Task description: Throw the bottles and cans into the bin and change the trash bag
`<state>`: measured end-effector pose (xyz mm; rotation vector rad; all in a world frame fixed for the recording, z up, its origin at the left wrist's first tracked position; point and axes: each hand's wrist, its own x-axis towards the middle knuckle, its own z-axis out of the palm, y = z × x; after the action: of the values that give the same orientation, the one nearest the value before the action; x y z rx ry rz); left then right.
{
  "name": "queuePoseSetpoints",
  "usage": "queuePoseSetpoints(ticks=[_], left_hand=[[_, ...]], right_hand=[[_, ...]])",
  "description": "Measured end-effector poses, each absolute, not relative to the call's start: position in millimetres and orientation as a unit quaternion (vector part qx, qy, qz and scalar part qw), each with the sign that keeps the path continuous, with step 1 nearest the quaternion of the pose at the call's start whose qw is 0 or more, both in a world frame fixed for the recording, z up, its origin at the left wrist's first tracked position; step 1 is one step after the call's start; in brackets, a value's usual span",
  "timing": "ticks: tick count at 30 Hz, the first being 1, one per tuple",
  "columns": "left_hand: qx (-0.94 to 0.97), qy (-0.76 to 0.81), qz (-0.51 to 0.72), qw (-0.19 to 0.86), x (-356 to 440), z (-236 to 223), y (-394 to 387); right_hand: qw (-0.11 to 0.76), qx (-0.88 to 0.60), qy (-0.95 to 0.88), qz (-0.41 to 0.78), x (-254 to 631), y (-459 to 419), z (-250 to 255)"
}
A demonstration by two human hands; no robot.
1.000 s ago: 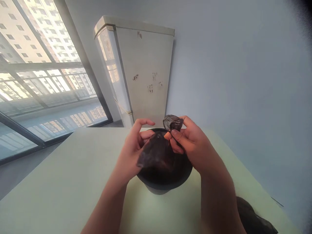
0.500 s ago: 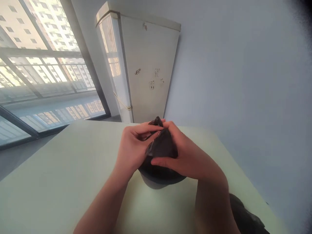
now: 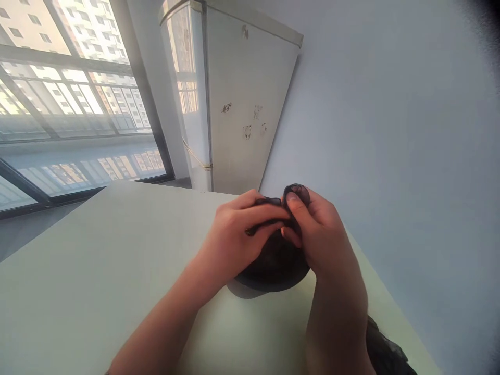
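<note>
My left hand is closed on thin black plastic, which looks like a black plastic bag. Opposite it, my right hand pinches another part of the same bag, a loop of it standing up between thumb and fingers. The two hands nearly touch. Below them a round dark bin stands on the table, its far side hidden by my hands. Black material covers its top; I cannot tell exactly how the bag lies on it.
The bin stands on a pale green table. A crumpled black bag lies at the right, partly behind my right forearm. Beyond the table are a white refrigerator, a wall on the right and a window on the left.
Both hands have shifted right and the fingers have moved along the plastic. The right thumb has come up over a loop of it. The view has tilted slightly.
</note>
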<state>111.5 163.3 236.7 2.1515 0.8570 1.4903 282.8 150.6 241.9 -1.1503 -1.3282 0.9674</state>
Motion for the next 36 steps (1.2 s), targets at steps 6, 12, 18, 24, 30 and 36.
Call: queuePoseSetpoints(ticks=[6,12,18,24,30,36], left_hand=[[0.794,0.352,0.482,0.114,111.7,230.4,168.7],[0.775,0.386,0.453,0.212,105.1,243.9,163.2],[0.748,0.323,0.447,0.368,97.6,249.0,162.4],[0.650,0.354,0.533,0.410,92.1,249.7,161.8],[0.600,0.333,0.539,0.488,80.2,255.0,160.2],[0.618,0.463,0.552,0.315,43.3,243.7,184.1]], right_hand=[[0.566,-0.431,-0.585,0.390,289.0,139.2,254.2],[0.425,-0.474,-0.747,0.193,303.7,124.7,265.5],[0.404,-0.466,-0.783,0.081,292.7,125.2,258.7],[0.425,-0.470,-0.771,0.064,293.9,130.4,261.4],[0.415,-0.484,-0.761,0.123,293.8,104.1,269.8],[0.291,-0.582,-0.749,0.124,318.8,111.9,257.0]])
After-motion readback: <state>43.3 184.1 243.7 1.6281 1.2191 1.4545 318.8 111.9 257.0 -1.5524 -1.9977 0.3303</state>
